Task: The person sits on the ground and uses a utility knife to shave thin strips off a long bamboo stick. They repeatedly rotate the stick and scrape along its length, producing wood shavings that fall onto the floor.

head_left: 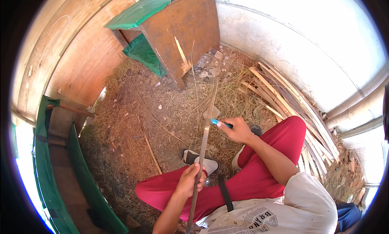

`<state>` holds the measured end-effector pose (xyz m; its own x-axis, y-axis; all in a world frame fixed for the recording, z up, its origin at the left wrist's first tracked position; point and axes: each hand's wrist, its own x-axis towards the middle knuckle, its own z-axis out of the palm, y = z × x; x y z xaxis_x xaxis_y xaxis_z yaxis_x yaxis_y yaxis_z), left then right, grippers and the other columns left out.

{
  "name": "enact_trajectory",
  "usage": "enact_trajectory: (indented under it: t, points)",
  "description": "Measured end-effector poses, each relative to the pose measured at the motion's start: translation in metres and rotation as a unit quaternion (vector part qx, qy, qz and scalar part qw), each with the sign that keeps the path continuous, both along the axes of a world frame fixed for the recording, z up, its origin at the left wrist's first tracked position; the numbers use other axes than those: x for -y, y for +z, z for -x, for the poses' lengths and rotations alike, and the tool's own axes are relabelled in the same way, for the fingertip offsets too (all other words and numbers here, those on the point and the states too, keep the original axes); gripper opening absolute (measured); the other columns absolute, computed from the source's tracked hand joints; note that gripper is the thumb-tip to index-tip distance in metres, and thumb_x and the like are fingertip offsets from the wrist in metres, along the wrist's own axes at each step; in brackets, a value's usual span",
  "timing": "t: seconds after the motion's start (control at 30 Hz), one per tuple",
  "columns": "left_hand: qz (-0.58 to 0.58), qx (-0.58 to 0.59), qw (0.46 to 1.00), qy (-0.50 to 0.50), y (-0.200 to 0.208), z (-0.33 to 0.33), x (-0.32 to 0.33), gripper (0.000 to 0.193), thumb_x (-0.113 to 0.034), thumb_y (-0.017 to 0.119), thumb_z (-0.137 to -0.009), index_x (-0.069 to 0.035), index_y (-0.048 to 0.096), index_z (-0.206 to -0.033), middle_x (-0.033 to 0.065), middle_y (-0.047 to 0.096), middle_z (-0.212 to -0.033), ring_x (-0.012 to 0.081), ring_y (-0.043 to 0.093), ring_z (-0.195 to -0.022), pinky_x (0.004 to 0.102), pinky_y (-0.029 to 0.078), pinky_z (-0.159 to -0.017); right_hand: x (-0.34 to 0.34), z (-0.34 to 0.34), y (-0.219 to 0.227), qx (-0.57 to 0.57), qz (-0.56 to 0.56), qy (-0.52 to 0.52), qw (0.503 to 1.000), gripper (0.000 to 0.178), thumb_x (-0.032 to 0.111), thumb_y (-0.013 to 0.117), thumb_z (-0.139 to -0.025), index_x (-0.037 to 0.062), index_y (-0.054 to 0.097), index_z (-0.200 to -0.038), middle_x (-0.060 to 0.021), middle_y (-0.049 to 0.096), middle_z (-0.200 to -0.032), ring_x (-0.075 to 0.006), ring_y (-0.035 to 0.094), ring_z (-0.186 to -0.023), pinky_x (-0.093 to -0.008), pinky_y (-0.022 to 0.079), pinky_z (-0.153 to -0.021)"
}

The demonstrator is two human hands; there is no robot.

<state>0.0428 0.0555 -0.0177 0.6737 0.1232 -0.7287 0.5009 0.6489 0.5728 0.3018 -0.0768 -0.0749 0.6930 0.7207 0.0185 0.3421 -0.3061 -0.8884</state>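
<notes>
A long, narrow wooden strip point(202, 147) slants up across the middle, from my lap toward the cabinet. My left hand point(188, 180) is wrapped round its lower part, above my left thigh. In my right hand point(239, 131) is a small tool with a light blue end point(215, 122) and a darker body; it looks like a cutter, but I cannot make out a blade. The blue end lies against or very close to the strip, just above a pale patch on its surface. My fingers are closed round the tool.
A brown wooden cabinet point(182, 31) with a green cover stands ahead. Several long pale strips point(283, 100) are piled at the right, beside the white wall point(283, 39). A green-edged bench or shelf point(56, 165) stands left. A thin stick point(150, 147) lies on the dry-grass ground.
</notes>
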Motion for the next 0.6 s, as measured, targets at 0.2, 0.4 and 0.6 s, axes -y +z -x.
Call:
enact_trajectory:
  t: [0.2,0.4,0.6]
  points:
    - [0.010,-0.009,1.000,-0.002,-0.018,-0.012,-0.006,0.036,-0.041,0.042,-0.111,-0.010,0.055,-0.097,-0.0020,0.043,-0.057,0.0101,0.038,-0.043,0.0256,0.032,-0.039,-0.001,-0.001,0.000,0.059,-0.002,0.010,0.998,0.039,0.043,0.065,-0.098,0.0069,0.079,-0.100,-0.0136,0.061,-0.058,-0.0273,0.059,-0.051,-0.0408,0.046,-0.053]
    - [-0.071,-0.026,0.997,-0.024,-0.021,-0.021,-0.001,0.039,-0.038,0.037,-0.112,-0.009,0.055,-0.091,-0.0042,0.038,-0.054,0.0078,0.032,-0.038,0.0237,0.026,-0.035,0.001,-0.002,-0.002,0.119,0.017,0.014,0.993,0.039,0.047,0.065,-0.096,0.0101,0.079,-0.095,-0.0164,0.064,-0.061,-0.0371,0.064,-0.057,-0.0458,0.051,-0.057]
    - [-0.216,-0.017,0.976,-0.036,-0.039,-0.017,0.002,0.047,-0.036,0.035,-0.111,-0.007,0.054,-0.081,0.0006,0.044,-0.055,0.0118,0.042,-0.043,0.0297,0.032,-0.041,0.001,-0.001,-0.001,0.205,0.051,0.008,0.977,0.039,0.049,0.067,-0.094,0.0118,0.080,-0.096,-0.0137,0.067,-0.064,-0.0339,0.066,-0.056,-0.0436,0.052,-0.055]
